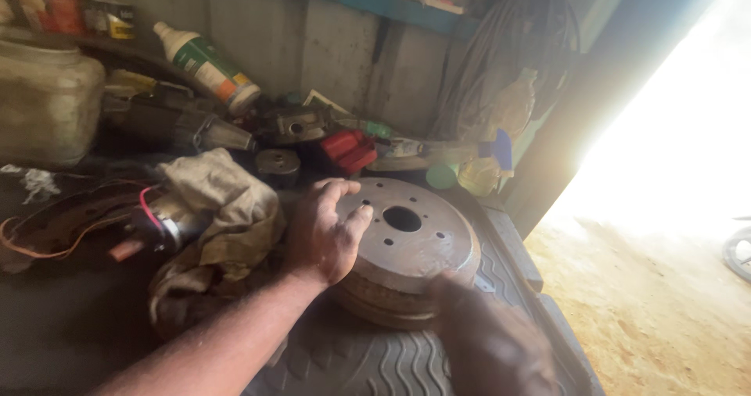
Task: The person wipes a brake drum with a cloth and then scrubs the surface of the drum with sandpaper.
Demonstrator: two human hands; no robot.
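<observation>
A rusty round brake drum (pixel 408 236) with a centre hole and several small bolt holes lies flat on a grey ribbed rubber mat (pixel 360 361). My left hand (pixel 325 224) rests on the drum's left rim, palm against its side and fingers curled over the top edge. At the drum's near right edge my right hand (pixel 489 341) appears dark and blurred, touching or close to the rim; its fingers are unclear.
A dirty rag (pixel 223 208) and a small motor with red wires (pixel 156 220) lie left of the drum. Bottles (pixel 207 64), a red part (pixel 348 150), metal parts and a plastic canister (pixel 47 103) crowd the back. Cables (pixel 508 36) hang on the wall. Bright doorway and dirt floor at right.
</observation>
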